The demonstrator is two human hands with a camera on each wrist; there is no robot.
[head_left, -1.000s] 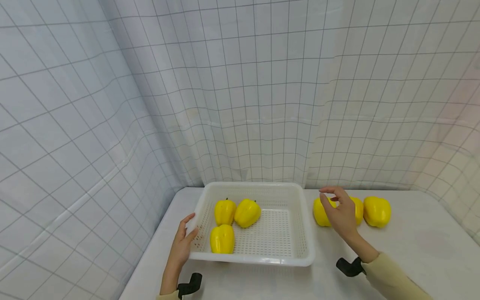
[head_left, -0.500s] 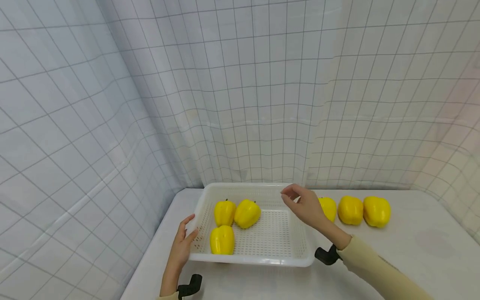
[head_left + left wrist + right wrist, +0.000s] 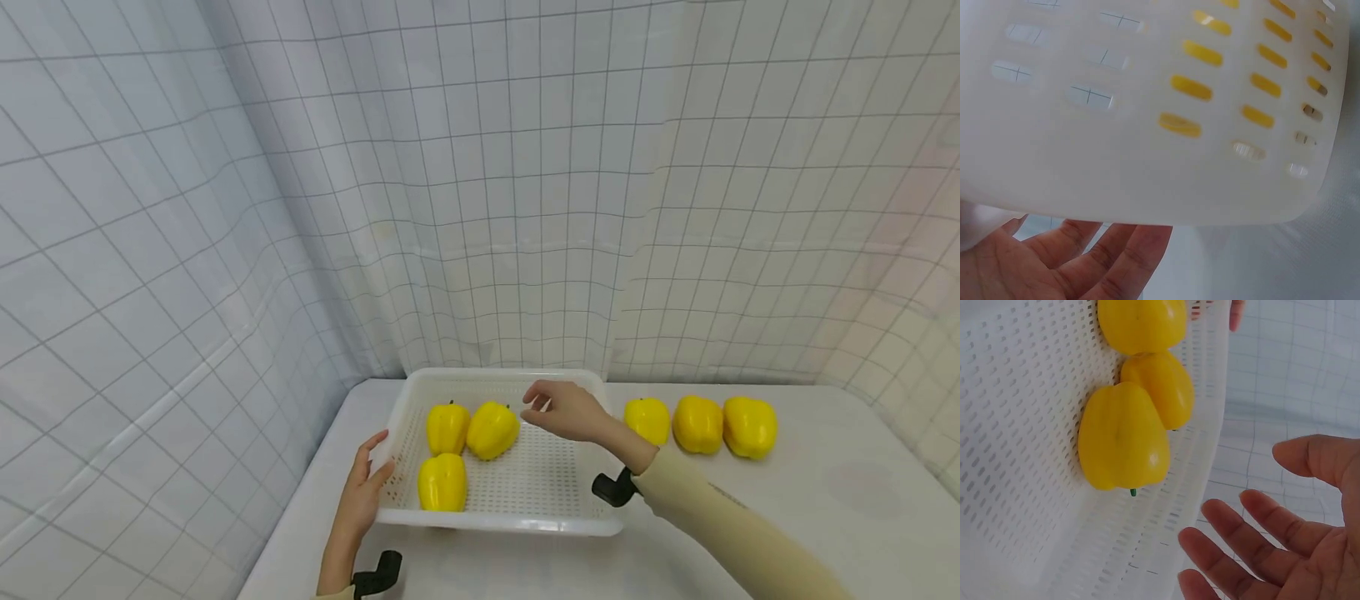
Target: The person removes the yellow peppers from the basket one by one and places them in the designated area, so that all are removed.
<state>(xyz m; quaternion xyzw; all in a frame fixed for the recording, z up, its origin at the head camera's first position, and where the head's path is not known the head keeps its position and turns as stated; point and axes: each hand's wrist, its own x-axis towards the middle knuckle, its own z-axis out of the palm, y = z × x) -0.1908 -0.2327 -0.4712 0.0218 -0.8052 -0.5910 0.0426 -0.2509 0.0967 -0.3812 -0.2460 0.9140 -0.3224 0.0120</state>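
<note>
A white perforated plastic basket (image 3: 528, 525) sits on the table with three yellow bell peppers (image 3: 442, 483) at its left side. My left hand (image 3: 358, 492) grips the basket's left edge. Its thumb lies over the rim and its other fingers are outside; in the left wrist view, fingers (image 3: 1138, 256) show past the basket edge. Over the right half of the basket hovers my right hand (image 3: 566, 410), holding nothing. The right wrist view shows its fingers (image 3: 1285, 522) spread and slightly bent, apart from the nearest bell pepper (image 3: 1124, 437).
Three more yellow bell peppers (image 3: 697, 425) stand in a row on the white table (image 3: 817, 492), right of the basket. A white gridded curtain (image 3: 525, 208) hangs behind the table and along its sides.
My right hand has moved left, from above the row of bell peppers to over the basket. My left hand and the bell peppers stay in place.
</note>
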